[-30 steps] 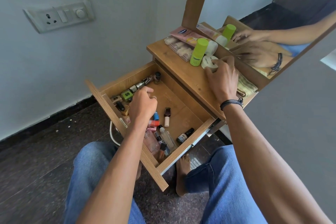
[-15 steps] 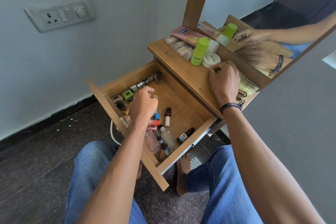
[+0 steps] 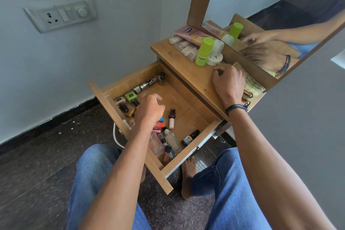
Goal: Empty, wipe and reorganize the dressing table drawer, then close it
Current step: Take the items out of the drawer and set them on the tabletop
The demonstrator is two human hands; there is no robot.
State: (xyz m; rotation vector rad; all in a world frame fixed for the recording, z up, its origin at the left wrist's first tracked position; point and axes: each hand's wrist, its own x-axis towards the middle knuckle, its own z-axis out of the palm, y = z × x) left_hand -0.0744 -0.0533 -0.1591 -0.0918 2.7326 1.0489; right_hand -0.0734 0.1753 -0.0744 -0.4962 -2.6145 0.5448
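Note:
The wooden drawer (image 3: pixel 158 173) of the dressing table (image 3: pixel 186 73) is pulled out and holds several small bottles. Among them are a green-labelled nail polish (image 3: pixel 130 97), a maroon-capped one (image 3: pixel 171 117), a clear spray bottle (image 3: pixel 171 139) and a dark dropper bottle (image 3: pixel 189 138). My left hand (image 3: pixel 149 110) hovers over the drawer's left side with fingers curled; what is under it is hidden. My right hand (image 3: pixel 228 82) rests on the table top with fingers curled and nothing in it. It lies just in front of a white jar (image 3: pixel 215 59) and partly over a yellow cloth (image 3: pixel 252 86).
On the table top stand a lime-green bottle (image 3: pixel 204 51), a clear nail box (image 3: pixel 183 46) and a pink tube (image 3: pixel 194 33) against the mirror (image 3: pixel 280 15). A wall socket (image 3: pixel 61 15) is at the left. A white cable (image 3: pixel 115 136) hangs below the drawer. My knees and a bare foot (image 3: pixel 188 173) are beneath it.
My right hand let go of the white jar beside the green bottle and drew back toward me. My left hand stayed over the drawer's left side.

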